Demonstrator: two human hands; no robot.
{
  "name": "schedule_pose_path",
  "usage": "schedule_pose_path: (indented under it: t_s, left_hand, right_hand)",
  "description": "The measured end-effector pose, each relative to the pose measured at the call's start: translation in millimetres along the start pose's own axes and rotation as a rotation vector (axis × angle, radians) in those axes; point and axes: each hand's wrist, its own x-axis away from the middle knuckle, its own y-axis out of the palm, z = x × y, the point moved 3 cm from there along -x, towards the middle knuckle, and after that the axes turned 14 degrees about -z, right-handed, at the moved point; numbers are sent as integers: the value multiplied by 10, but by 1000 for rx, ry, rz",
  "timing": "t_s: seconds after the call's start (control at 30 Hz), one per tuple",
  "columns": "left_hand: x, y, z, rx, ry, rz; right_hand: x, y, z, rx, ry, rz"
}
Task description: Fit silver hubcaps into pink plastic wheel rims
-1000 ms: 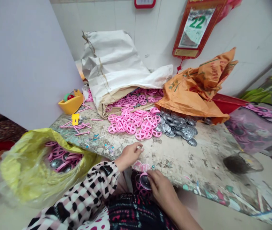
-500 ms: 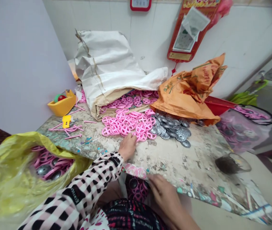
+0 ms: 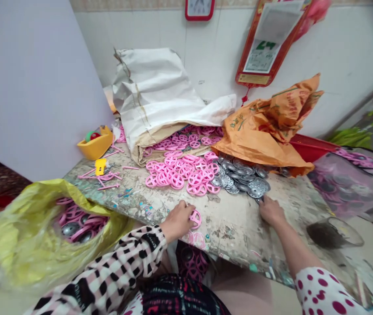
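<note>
My left hand (image 3: 179,220) grips a pink plastic wheel ring (image 3: 195,218) with cross spokes, just above the front of the worn table. Further right, my right hand (image 3: 272,211) has its fingertips closed on a grey disc (image 3: 259,199) at the near edge of the grey disc pile (image 3: 239,175). Left of that pile lies a heap of pink rings (image 3: 180,173), spilling from a white sack (image 3: 160,87). An orange bag (image 3: 265,127) lies behind the grey discs.
On the left, a yellow bag (image 3: 19,232) holds pink rings with grey discs. A yellow tub (image 3: 96,144) and pink sticks (image 3: 107,177) lie at the table's left. A clear cup (image 3: 334,232) with dark contents is at right. More assembled pieces (image 3: 193,262) sit below the front edge.
My left hand has drawn a pink ring from the heap toward the table's front. My right hand has moved from the front edge up to the grey discs. The view has shifted slightly.
</note>
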Motion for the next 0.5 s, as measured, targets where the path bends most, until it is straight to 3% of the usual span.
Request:
schedule_pose_path:
  t_s: [0.07,0.17,0.3,0.4,0.47,0.5]
  left_hand:
    - [-21,4,-30,10,-8,-5]
    - [-26,22,-69,92,-20,18]
    - [-30,98,-81,435,-73,59]
    - [-34,198,-16,953,-67,-43]
    - [-10,247,76,1259,-34,-159]
    - [13,258,127,1368,-12,-204]
  right_hand:
    - [11,12,39,4,-2,-27]
    - [147,-15,112,-57,-20,30]
    - [549,-12,65,-484,-41,135]
    - [990,81,-294,-751,-115,128]
    - [1304,146,-662,-1137,-283,82]
    - [1453,165,-846,-1219,-337,71]
